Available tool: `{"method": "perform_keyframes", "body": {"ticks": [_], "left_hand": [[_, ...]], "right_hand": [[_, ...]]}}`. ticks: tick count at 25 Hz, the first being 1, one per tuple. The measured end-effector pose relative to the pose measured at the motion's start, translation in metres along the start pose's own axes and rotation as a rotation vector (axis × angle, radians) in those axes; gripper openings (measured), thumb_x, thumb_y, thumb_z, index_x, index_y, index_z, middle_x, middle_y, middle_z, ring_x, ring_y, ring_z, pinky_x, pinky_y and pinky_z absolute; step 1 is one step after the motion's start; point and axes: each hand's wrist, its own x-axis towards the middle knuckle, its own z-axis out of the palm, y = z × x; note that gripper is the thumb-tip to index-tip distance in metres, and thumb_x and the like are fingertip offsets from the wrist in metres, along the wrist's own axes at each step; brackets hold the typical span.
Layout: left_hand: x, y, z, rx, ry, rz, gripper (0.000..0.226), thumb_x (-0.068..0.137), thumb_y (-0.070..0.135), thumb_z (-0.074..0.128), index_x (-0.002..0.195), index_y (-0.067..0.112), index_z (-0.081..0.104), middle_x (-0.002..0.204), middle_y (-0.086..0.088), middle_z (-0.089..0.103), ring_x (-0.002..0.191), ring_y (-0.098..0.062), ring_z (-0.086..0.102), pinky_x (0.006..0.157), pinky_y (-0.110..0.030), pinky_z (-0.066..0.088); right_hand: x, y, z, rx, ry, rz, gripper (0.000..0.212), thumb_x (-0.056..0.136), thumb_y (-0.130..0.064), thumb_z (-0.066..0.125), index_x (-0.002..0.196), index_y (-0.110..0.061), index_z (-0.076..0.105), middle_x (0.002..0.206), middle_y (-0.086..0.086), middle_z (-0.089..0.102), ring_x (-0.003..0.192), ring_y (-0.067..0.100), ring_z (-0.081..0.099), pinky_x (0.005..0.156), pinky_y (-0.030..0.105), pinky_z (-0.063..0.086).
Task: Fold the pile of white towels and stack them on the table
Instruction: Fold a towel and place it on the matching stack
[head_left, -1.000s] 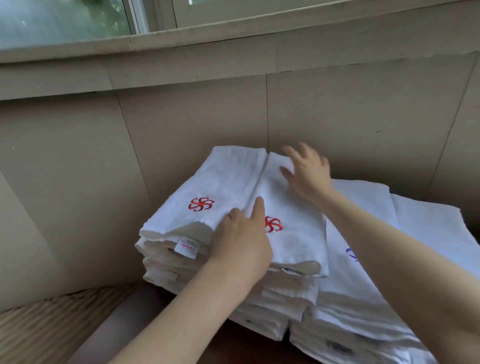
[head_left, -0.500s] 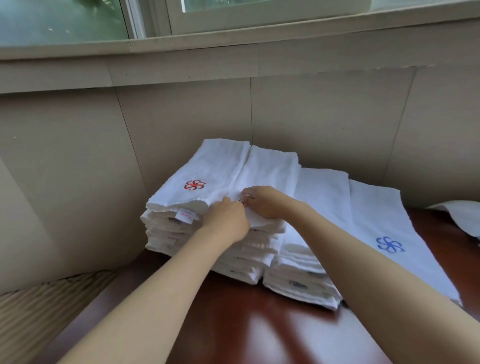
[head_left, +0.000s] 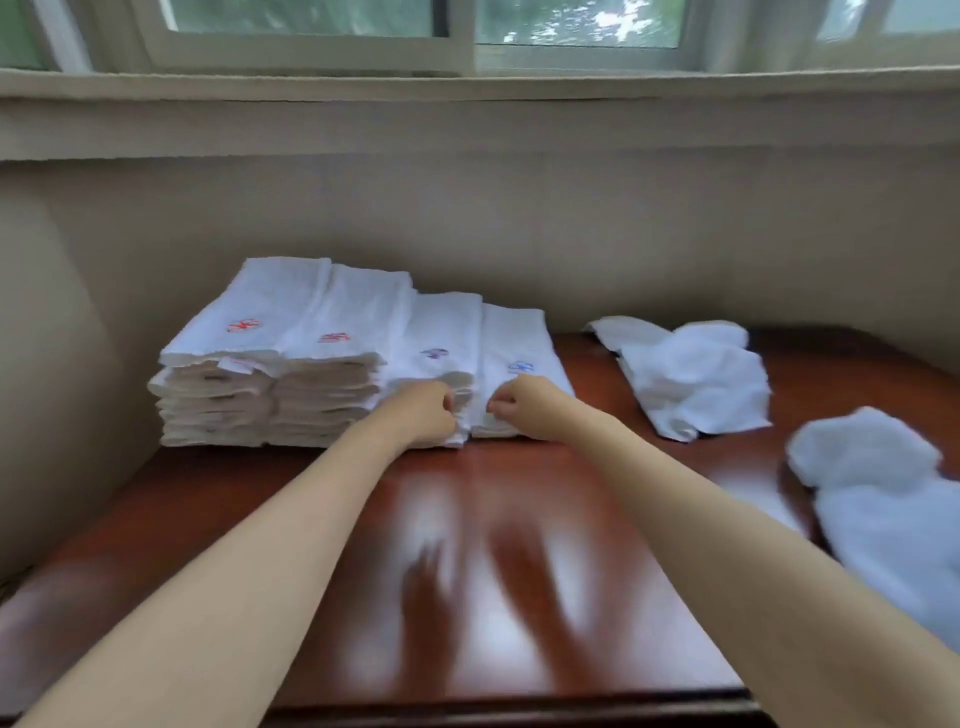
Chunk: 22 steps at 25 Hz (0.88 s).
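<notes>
Four stacks of folded white terry towels stand side by side at the back left of the glossy reddish-brown wooden table (head_left: 498, 545), against the beige wall (head_left: 467, 218). The two taller left stacks (head_left: 275, 364) carry red pinwheel emblems on top; the two lower right stacks (head_left: 483, 343) carry blue ones — all too blurred to read, as is a small sewn label at the front edge. The left hand (head_left: 423, 413) and right hand (head_left: 522, 405) have curled fingers at the near ends of the lower stacks; whether they pinch cloth cannot be told. Two unfolded white towels (head_left: 691, 374) lie crumpled to the right — one near the far edge, another (head_left: 893, 519) closer.
</notes>
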Motion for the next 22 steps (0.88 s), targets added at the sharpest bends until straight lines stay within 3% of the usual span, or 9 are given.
{"method": "perform_keyframes", "body": {"ticks": [4, 6, 8, 10, 12, 14, 18, 20, 22], "left_hand": [[-0.002, 0.103, 0.042, -0.006, -0.162, 0.256, 0.041, 0.090, 0.006, 0.044, 0.129, 0.008, 0.055, 0.136, -0.012, 0.052, 0.120, -0.025, 0.051, 0.093, -0.025, 0.040], [0.000, 0.148, 0.067, -0.034, -0.280, 0.340, 0.046, 0.088, 0.005, 0.041, 0.132, 0.012, 0.051, 0.133, -0.013, 0.053, 0.098, -0.023, 0.059, 0.079, -0.028, 0.046], [0.001, 0.184, 0.092, -0.134, -0.380, 0.364, 0.050, 0.085, 0.004, 0.037, 0.132, 0.016, 0.050, 0.128, -0.015, 0.055, 0.071, -0.016, 0.050, 0.057, -0.025, 0.043], [-0.001, 0.213, 0.116, -0.211, -0.425, 0.343, 0.052, 0.084, 0.004, 0.036, 0.133, 0.017, 0.048, 0.129, -0.015, 0.053, 0.077, -0.019, 0.051, 0.057, -0.025, 0.043], [0.001, 0.236, 0.140, -0.262, -0.435, 0.318, 0.052, 0.085, 0.003, 0.036, 0.135, 0.015, 0.047, 0.131, -0.014, 0.052, 0.102, -0.030, 0.057, 0.072, -0.032, 0.050], [0.002, 0.249, 0.158, -0.463, -0.395, 0.250, 0.047, 0.089, 0.004, 0.037, 0.135, 0.010, 0.046, 0.125, -0.015, 0.053, 0.110, -0.029, 0.056, 0.084, -0.035, 0.053], [-0.003, 0.235, 0.156, -1.288, -0.517, -0.165, 0.041, 0.099, 0.031, 0.048, 0.131, 0.007, 0.041, 0.117, -0.027, 0.053, 0.095, -0.034, 0.062, 0.061, -0.034, 0.058], [-0.003, 0.202, 0.144, -1.377, -0.490, -0.233, 0.044, 0.094, 0.045, 0.051, 0.118, 0.007, 0.055, 0.103, -0.023, 0.064, 0.081, -0.031, 0.067, 0.054, -0.034, 0.057], [-0.015, 0.153, 0.129, -1.252, -0.384, -0.295, 0.032, 0.093, 0.038, 0.055, 0.101, 0.008, 0.064, 0.081, -0.012, 0.071, 0.068, -0.024, 0.067, 0.051, -0.030, 0.055]], "right_hand": [[-0.091, 0.114, -0.012, -0.067, -0.017, 0.285, 0.028, 0.094, -0.022, 0.053, 0.116, -0.010, 0.064, 0.120, 0.011, 0.062, 0.114, 0.028, 0.056, 0.088, 0.029, 0.042], [-0.131, 0.165, -0.011, -0.172, 0.052, 0.485, 0.037, 0.092, -0.029, 0.054, 0.126, -0.017, 0.052, 0.129, 0.009, 0.051, 0.125, 0.030, 0.046, 0.101, 0.040, 0.039], [-0.162, 0.200, -0.011, -0.361, 0.168, 0.685, 0.048, 0.088, -0.034, 0.057, 0.131, -0.020, 0.041, 0.136, 0.011, 0.041, 0.131, 0.030, 0.034, 0.104, 0.048, 0.033], [-0.189, 0.222, -0.009, -0.362, 0.189, 0.905, 0.064, 0.086, -0.044, 0.059, 0.138, -0.025, 0.029, 0.144, 0.016, 0.031, 0.136, 0.031, 0.026, 0.104, 0.052, 0.029], [-0.208, 0.243, -0.002, -0.287, 0.203, 1.057, 0.062, 0.087, -0.049, 0.056, 0.137, -0.023, 0.031, 0.142, 0.020, 0.035, 0.132, 0.034, 0.033, 0.104, 0.050, 0.032], [-0.218, 0.254, -0.002, -0.279, 0.310, 1.011, 0.040, 0.092, -0.040, 0.050, 0.123, -0.017, 0.044, 0.127, 0.015, 0.053, 0.119, 0.032, 0.048, 0.095, 0.043, 0.038], [-0.208, 0.217, -0.002, 0.039, 0.445, 0.612, 0.031, 0.092, -0.034, 0.047, 0.114, -0.013, 0.053, 0.117, 0.015, 0.063, 0.109, 0.033, 0.057, 0.080, 0.036, 0.042], [-0.186, 0.166, 0.012, 0.157, 0.296, 0.365, 0.039, 0.087, -0.039, 0.046, 0.118, -0.019, 0.056, 0.119, 0.013, 0.063, 0.111, 0.031, 0.057, 0.084, 0.035, 0.044], [-0.165, 0.118, 0.024, 0.284, 0.148, 0.163, 0.045, 0.079, -0.041, 0.045, 0.119, -0.029, 0.060, 0.116, 0.008, 0.066, 0.108, 0.026, 0.058, 0.088, 0.035, 0.047]]}}
